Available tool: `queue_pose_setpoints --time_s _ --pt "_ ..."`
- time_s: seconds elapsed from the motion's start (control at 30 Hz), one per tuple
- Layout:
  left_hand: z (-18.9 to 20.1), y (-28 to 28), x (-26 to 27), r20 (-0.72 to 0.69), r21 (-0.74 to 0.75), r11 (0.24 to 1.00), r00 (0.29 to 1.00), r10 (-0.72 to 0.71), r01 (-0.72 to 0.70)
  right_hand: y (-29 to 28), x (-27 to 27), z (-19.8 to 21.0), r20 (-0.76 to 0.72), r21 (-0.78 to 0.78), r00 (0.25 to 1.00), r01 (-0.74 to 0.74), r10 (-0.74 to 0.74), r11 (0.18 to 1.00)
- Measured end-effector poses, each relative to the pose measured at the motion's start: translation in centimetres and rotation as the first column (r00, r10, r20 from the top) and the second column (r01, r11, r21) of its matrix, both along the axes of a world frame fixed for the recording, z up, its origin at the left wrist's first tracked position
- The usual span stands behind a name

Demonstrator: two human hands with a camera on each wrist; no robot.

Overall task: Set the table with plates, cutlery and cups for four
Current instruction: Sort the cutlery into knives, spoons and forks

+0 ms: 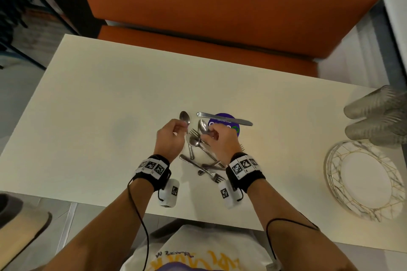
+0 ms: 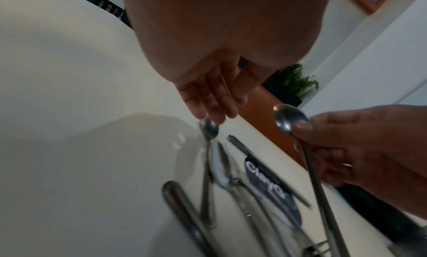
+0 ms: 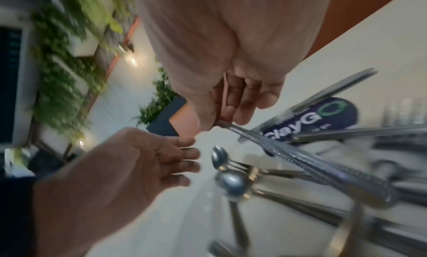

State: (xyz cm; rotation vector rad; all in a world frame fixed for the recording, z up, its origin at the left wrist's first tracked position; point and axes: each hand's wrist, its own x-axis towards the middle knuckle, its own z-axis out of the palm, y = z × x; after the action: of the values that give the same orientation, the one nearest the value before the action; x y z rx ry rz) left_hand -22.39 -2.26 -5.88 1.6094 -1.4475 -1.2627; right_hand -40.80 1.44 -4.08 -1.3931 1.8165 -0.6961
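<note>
Sorting cutlery pile [image 1: 202, 158]: left hand [image 1: 170, 136] pinches spoon [image 1: 184, 117], right hand [image 1: 220, 138] pinches second spoon [image 1: 203, 127]. Next: carry to place settings.

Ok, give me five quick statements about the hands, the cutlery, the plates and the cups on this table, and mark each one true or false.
1. Each hand holds a spoon: the left hand one spoon, the right hand another spoon. True.
2. The knife lies across a round purple sticker. True.
3. The plates are already laid out at four places. False: they sit stacked at the table's right edge.
4. The cups stand upright beside the cutlery pile. False: they lie on their sides at the far right, apart from it.
5. Forks and spoons lie loose in a pile between the wrists. True.
</note>
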Motion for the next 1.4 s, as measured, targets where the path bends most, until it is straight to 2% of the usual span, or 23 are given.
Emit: queue_pose_setpoints --time_s 0.07,0.13,0.2,0.23,0.4,0.53,0.67,0.8,1.03,1.3,1.4 --pt "1.0 0.0 -1.2 -0.173 0.109 0.989 0.981 -0.083 0.103 -1.3 0.6 1.1 0.101 -0.047 0.990 0.105 -0.100 0.993" --pt "1.6 0.0 -2.0 -0.279 0.197 0.957 0.948 -0.152 0.212 -2.8 1.6 2.0 0.180 -0.042 0.969 0.182 -0.171 0.982" --pt "1.9 0.1 -2.3 -0.343 0.254 0.945 0.933 -0.113 0.208 -4.2 2.7 2.6 0.223 -0.010 0.955 0.204 -0.197 0.979" --pt "1.8 0.1 -2.2 -0.341 0.264 0.949 0.937 -0.076 0.173 -4.8 3.1 2.9 0.229 0.001 0.955 0.191 -0.186 0.982" --pt "0.3 -0.2 1.0 -0.136 0.209 0.977 0.988 0.068 -0.038 -6.5 3.8 2.5 0.194 0.017 0.975 0.108 -0.109 0.994" --pt "-0.4 -0.1 4.1 -0.188 0.319 0.937 0.959 0.212 -0.145 -5.6 3.0 0.1 0.063 0.075 0.998 -0.007 0.002 0.997" --pt "-1.3 0.3 6.5 -0.236 0.432 0.883 0.923 0.305 -0.182 -4.3 2.4 -2.0 -0.050 0.170 0.990 -0.125 0.135 0.978" --pt "-1.7 0.9 7.6 -0.248 0.480 0.859 0.913 0.325 -0.175 -3.7 2.4 -3.1 -0.226 0.202 0.940 -0.212 0.256 0.956" --pt "-1.0 1.1 7.5 -0.247 0.478 0.864 0.919 0.306 -0.159 -3.7 3.1 -3.6 -0.334 0.225 0.887 -0.255 0.320 0.940" --pt "-0.6 1.1 7.1 -0.231 0.446 0.883 0.934 0.274 -0.149 -3.1 3.3 -3.5 -0.362 0.238 0.839 -0.338 0.406 0.910" --pt "-0.3 0.9 6.8 -0.239 0.427 0.891 0.932 0.273 -0.152 -3.5 3.2 -2.6 -0.257 0.224 0.892 -0.319 0.372 0.921"
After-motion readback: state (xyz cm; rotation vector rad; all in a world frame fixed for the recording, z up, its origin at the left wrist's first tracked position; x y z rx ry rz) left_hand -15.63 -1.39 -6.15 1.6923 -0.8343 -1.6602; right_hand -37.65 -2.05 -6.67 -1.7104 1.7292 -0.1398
